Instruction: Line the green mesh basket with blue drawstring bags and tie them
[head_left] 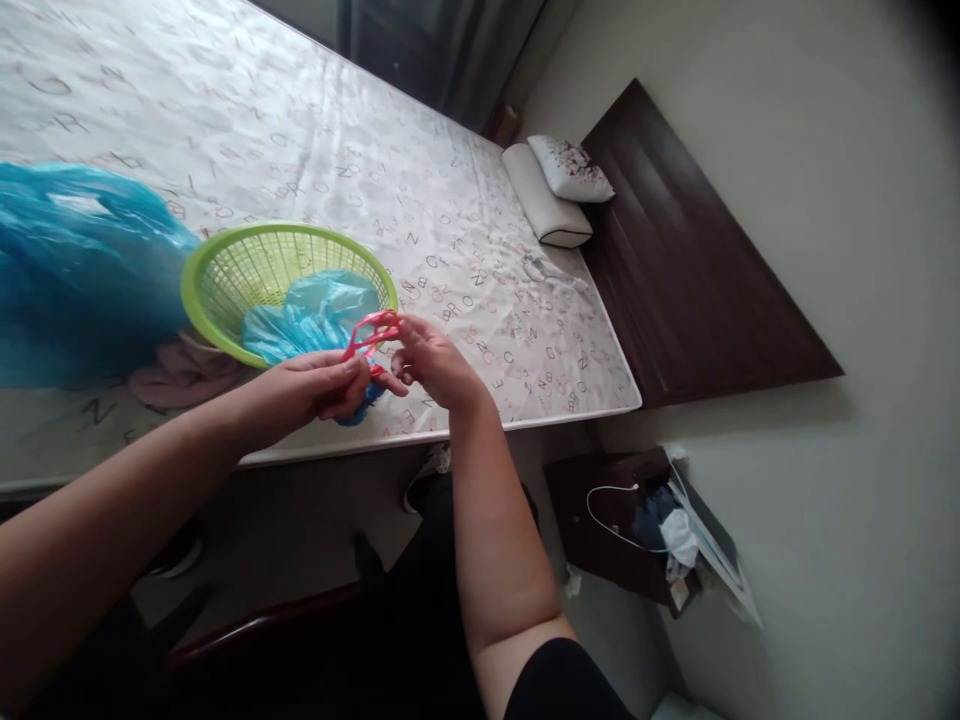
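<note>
A pink-red plastic string [365, 333] runs in loops between my two hands, in front of the basket's near right rim. My left hand [330, 385] is closed on the string, with one finger pointing right and string around it. In my right hand [427, 360], thumb and fingers pinch the upper end of the loop. Something dark blue [365, 405] shows just below my left hand; its kind is hidden. Behind the hands, a light blue plastic bag [322, 305] lies crumpled in the green plastic basket [289, 230].
A large blue plastic bag [82, 270] and pinkish cloth [187, 372] lie left of the basket on the mattress [450, 240]. Pillows [566, 170] rest by the dark headboard [697, 270]. A cluttered nightstand [600, 520] stands right; a chair edge [262, 625] is below.
</note>
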